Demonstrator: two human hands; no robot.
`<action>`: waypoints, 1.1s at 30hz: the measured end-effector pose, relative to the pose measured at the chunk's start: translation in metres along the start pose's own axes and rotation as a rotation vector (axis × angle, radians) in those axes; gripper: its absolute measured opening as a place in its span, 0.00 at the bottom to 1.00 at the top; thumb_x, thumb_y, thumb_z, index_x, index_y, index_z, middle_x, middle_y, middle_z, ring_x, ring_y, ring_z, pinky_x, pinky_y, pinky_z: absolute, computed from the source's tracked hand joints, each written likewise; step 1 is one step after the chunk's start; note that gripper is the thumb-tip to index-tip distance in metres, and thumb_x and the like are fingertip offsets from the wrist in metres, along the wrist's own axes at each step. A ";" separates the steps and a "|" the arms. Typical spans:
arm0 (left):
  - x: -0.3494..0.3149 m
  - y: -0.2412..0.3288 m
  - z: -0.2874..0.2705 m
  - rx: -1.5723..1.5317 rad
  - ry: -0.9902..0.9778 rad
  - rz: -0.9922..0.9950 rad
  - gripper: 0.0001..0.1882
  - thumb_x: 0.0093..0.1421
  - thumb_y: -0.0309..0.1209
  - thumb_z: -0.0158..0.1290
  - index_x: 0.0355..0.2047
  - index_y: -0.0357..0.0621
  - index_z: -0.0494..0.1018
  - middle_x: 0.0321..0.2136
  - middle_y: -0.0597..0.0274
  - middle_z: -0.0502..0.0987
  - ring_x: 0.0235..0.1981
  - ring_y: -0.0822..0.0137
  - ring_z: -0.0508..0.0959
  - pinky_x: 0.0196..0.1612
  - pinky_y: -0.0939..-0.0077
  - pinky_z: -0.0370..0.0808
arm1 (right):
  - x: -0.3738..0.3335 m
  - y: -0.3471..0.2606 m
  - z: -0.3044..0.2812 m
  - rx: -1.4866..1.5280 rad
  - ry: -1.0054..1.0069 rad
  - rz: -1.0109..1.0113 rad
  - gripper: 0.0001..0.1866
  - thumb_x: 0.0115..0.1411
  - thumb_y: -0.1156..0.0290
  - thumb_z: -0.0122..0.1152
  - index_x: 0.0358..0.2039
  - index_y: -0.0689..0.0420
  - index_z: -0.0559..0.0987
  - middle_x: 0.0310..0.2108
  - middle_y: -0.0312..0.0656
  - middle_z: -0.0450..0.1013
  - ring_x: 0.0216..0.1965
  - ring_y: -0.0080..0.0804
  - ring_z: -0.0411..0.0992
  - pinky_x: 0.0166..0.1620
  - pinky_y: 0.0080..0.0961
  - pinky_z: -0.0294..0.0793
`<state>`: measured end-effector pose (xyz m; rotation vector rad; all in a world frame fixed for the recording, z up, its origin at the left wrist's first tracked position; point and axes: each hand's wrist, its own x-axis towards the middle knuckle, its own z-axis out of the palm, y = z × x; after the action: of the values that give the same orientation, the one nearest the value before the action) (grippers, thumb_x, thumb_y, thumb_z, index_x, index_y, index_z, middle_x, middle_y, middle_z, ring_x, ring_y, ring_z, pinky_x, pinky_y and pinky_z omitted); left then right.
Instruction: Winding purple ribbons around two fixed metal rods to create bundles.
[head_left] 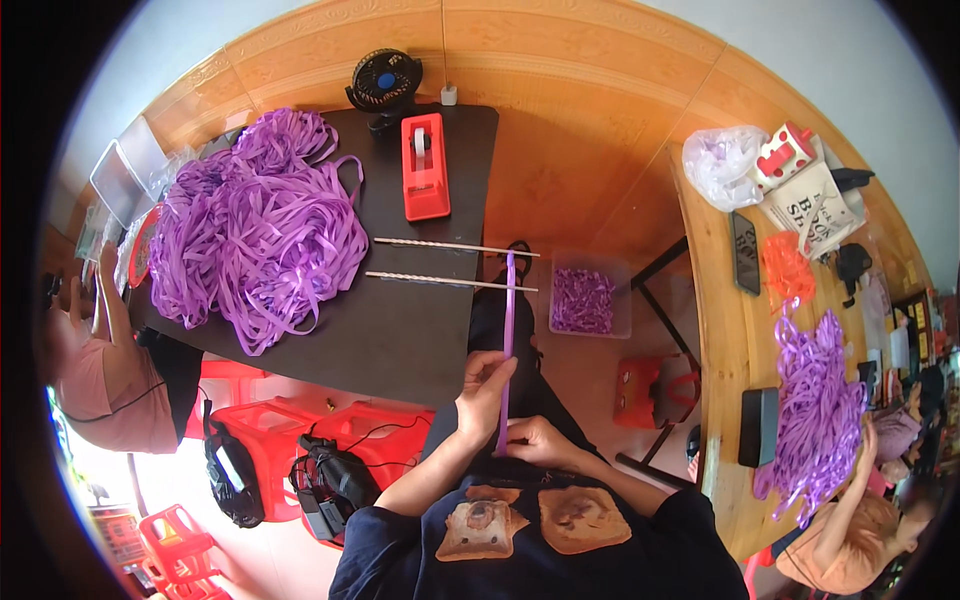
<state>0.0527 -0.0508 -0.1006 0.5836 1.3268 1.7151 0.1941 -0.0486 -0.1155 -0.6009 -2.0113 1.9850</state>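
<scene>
A narrow purple ribbon point(507, 320) runs from two thin pale sticks point(440, 279) down to my lap. The sticks lie side by side on the dark table and jut past its right edge; the ribbon crosses both near their free ends. My left hand point(484, 395) pinches the ribbon between thumb and fingers, partway down. Lower and to the right, my right hand point(540, 441) is closed by the ribbon's lower end, its fingertips against it. The fingers' undersides are hidden.
A big purple ribbon heap point(270, 225), a red tape dispenser point(425, 167) and a black fan point(385, 80) occupy the dark table point(420, 330). A clear bin point(590, 303) of purple pieces stands on the floor. Two other people work at the sides, one beside ribbons on the wooden table point(725, 350).
</scene>
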 end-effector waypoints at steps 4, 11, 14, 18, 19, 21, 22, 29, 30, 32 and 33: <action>0.003 -0.004 0.000 0.071 0.030 0.024 0.07 0.55 0.22 0.58 0.35 0.40 0.75 0.30 0.70 0.71 0.31 0.80 0.70 0.37 0.88 0.67 | 0.003 -0.008 -0.009 -0.035 -0.099 0.010 0.04 0.52 0.79 0.61 0.30 0.63 0.80 0.31 0.42 0.75 0.34 0.29 0.74 0.40 0.24 0.71; 0.002 0.009 0.001 -0.103 -0.010 -0.150 0.10 0.60 0.27 0.55 0.42 0.39 0.75 0.31 0.66 0.75 0.30 0.79 0.72 0.36 0.86 0.69 | 0.013 -0.002 -0.011 -0.102 -0.199 -0.112 0.07 0.52 0.75 0.60 0.32 0.59 0.80 0.33 0.44 0.75 0.33 0.39 0.75 0.39 0.31 0.72; 0.002 0.007 -0.007 -0.068 -0.056 -0.226 0.11 0.61 0.28 0.54 0.42 0.39 0.76 0.30 0.65 0.76 0.29 0.79 0.72 0.34 0.86 0.70 | 0.016 0.004 -0.012 -0.199 -0.248 -0.111 0.06 0.54 0.73 0.60 0.33 0.59 0.80 0.33 0.43 0.75 0.35 0.38 0.75 0.40 0.30 0.72; 0.003 0.012 -0.007 -0.082 -0.105 -0.242 0.10 0.61 0.29 0.54 0.41 0.38 0.77 0.29 0.65 0.76 0.29 0.78 0.73 0.33 0.85 0.71 | 0.015 0.006 -0.019 -0.370 -0.271 -0.045 0.07 0.55 0.69 0.61 0.32 0.58 0.80 0.31 0.41 0.75 0.34 0.37 0.75 0.39 0.30 0.72; 0.004 0.011 -0.008 -0.085 -0.103 -0.243 0.10 0.61 0.29 0.54 0.41 0.38 0.77 0.29 0.65 0.76 0.29 0.78 0.73 0.33 0.85 0.71 | 0.014 0.004 -0.027 -0.506 -0.236 -0.037 0.07 0.56 0.68 0.61 0.33 0.56 0.80 0.29 0.41 0.74 0.32 0.36 0.74 0.36 0.30 0.72; 0.004 0.009 -0.010 -0.101 -0.117 -0.214 0.09 0.61 0.29 0.54 0.39 0.37 0.77 0.29 0.65 0.75 0.29 0.78 0.74 0.33 0.85 0.71 | 0.015 -0.013 -0.041 -0.755 -0.036 0.035 0.08 0.55 0.69 0.57 0.36 0.53 0.78 0.26 0.44 0.71 0.26 0.44 0.71 0.31 0.36 0.70; 0.004 0.010 -0.010 -0.102 -0.113 -0.213 0.09 0.61 0.29 0.54 0.39 0.37 0.77 0.29 0.65 0.75 0.29 0.78 0.74 0.33 0.85 0.71 | 0.021 -0.017 -0.047 -0.766 0.282 -0.131 0.10 0.52 0.72 0.59 0.36 0.55 0.78 0.26 0.44 0.71 0.27 0.44 0.71 0.30 0.36 0.70; 0.002 0.018 -0.009 -0.083 -0.104 -0.193 0.08 0.61 0.28 0.53 0.36 0.34 0.77 0.27 0.64 0.73 0.28 0.76 0.74 0.32 0.85 0.70 | 0.077 -0.076 -0.085 -1.255 0.712 -0.795 0.19 0.43 0.78 0.64 0.39 0.56 0.80 0.41 0.43 0.71 0.33 0.35 0.72 0.33 0.29 0.68; 0.002 0.018 -0.009 -0.078 -0.123 -0.181 0.08 0.61 0.27 0.53 0.36 0.34 0.77 0.27 0.64 0.73 0.28 0.76 0.74 0.32 0.85 0.70 | 0.084 -0.076 -0.087 -1.310 0.714 -0.845 0.18 0.45 0.76 0.64 0.41 0.54 0.80 0.41 0.42 0.71 0.35 0.34 0.72 0.33 0.28 0.67; 0.001 0.020 -0.008 -0.098 -0.137 -0.177 0.08 0.61 0.28 0.53 0.36 0.34 0.77 0.26 0.64 0.73 0.28 0.76 0.74 0.32 0.84 0.70 | 0.094 -0.079 -0.088 -1.377 0.698 -0.934 0.17 0.46 0.74 0.64 0.40 0.54 0.80 0.40 0.39 0.71 0.36 0.31 0.72 0.35 0.25 0.65; 0.000 0.021 -0.008 -0.119 -0.144 -0.180 0.08 0.61 0.28 0.53 0.35 0.33 0.77 0.26 0.63 0.73 0.27 0.76 0.73 0.32 0.84 0.70 | 0.096 -0.079 -0.089 -1.376 0.701 -0.940 0.17 0.46 0.74 0.64 0.40 0.54 0.80 0.40 0.39 0.71 0.36 0.31 0.72 0.35 0.25 0.65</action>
<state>0.0389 -0.0560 -0.0833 0.4948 1.1327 1.5632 0.1411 0.0751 -0.0442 -0.3184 -2.1843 -0.2628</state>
